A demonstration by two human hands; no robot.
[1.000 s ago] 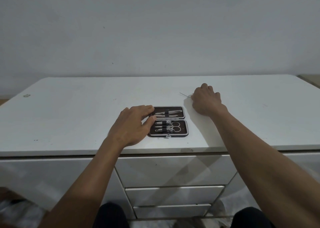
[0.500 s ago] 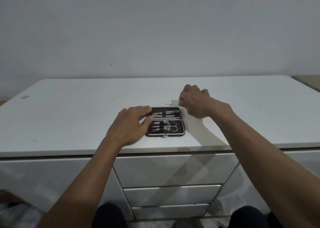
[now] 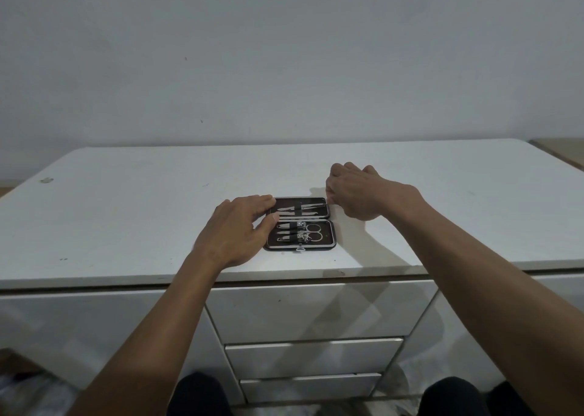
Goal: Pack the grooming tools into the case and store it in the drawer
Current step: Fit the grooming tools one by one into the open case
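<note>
A small dark grooming case lies open flat on the white dresser top, near its front edge. Its near half holds scissors and clippers under a strap. More slim metal tools sit in the far half. My left hand rests on the case's left edge with fingers stretched out flat. My right hand is curled at the far half's right end. It pinches a thin metal tool whose tip reaches into the far half.
Below the dresser top are three stacked drawer fronts, all closed: a tall top drawer, a middle drawer and a low drawer. A plain wall stands behind. My knees show at the bottom edge.
My right hand lifted the thin tool off the dresser top at the right and carried it left to the case's far half. My left hand stayed on the case.
</note>
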